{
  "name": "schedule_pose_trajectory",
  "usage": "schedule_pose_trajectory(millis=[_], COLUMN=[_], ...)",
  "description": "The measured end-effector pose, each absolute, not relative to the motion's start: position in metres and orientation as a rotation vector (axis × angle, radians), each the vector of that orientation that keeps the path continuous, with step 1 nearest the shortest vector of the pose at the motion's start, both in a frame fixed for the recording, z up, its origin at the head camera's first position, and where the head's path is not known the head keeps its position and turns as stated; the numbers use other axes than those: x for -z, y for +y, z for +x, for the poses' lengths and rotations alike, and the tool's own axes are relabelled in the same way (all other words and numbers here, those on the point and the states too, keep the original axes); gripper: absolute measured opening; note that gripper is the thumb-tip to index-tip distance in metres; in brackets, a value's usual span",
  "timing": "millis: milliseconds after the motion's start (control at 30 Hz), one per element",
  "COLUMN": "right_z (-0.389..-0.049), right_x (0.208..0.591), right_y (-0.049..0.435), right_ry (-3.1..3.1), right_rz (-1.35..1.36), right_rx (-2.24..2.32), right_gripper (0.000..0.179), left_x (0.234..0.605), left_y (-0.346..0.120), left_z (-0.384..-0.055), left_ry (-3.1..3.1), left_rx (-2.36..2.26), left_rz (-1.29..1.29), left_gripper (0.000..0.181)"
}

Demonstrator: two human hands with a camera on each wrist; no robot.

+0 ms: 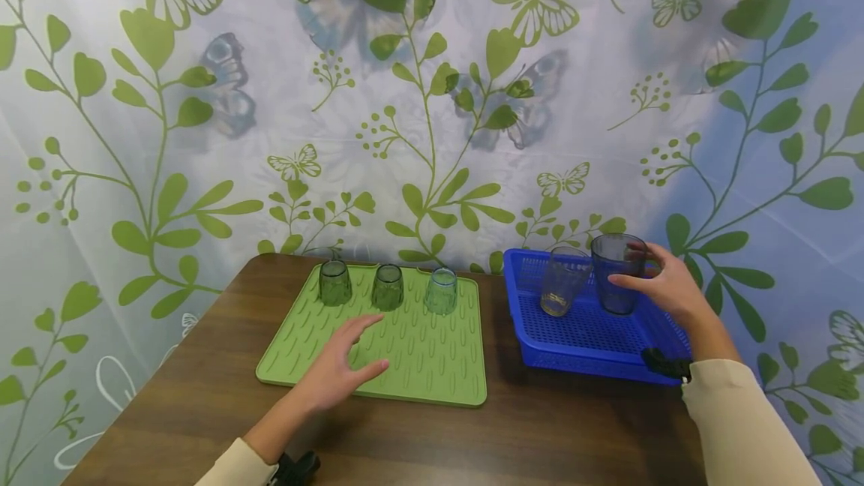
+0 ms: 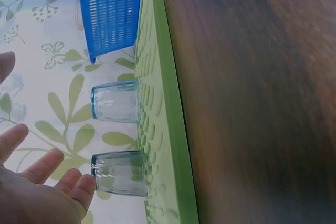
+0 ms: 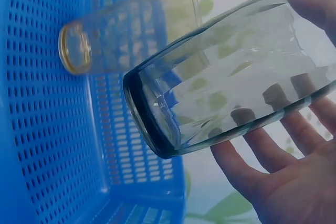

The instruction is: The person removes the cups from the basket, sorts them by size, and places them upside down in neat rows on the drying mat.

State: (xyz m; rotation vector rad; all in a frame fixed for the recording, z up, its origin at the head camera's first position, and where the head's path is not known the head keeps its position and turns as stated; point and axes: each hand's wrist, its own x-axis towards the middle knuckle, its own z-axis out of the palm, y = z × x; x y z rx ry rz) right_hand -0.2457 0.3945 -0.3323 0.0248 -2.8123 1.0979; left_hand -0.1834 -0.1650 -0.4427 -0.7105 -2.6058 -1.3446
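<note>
My right hand grips a tall grey-tinted drinking glass, thumb on one side and fingers along the other. In the head view this glass is over the right part of a blue plastic basket. Beside it a clear tumbler with a yellowish base leans inside the basket. My left hand is held over a green ridged drying mat, fingers spread and holding nothing. Along the mat's back stand a dark glass, a greenish glass and a pale blue glass, all small and upside down.
Mat and basket sit on a brown wooden table, the basket to the right of the mat. Right behind the table hangs a curtain with leaves and butterflies.
</note>
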Motion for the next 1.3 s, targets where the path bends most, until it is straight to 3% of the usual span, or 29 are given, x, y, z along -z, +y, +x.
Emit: schedule_pose_trajectory(millis=[300, 1300], right_z=[-0.232, -0.195], right_x=[0.322, 0.312], right_y=[0.365, 0.267], right_ry=[-2.749, -2.715], right_rz=[0.145, 0.454], right_rx=[-1.095, -1.066], right_gripper=[0.087, 0.085], left_x=[0.442, 0.428], left_y=[-0.160, -0.134], left_z=[-0.186, -0.184], left_ry=[-2.603, -2.570], left_rx=[1.368, 1.566], left_rz=[-0.720, -0.776], left_gripper=[0.070, 0.071])
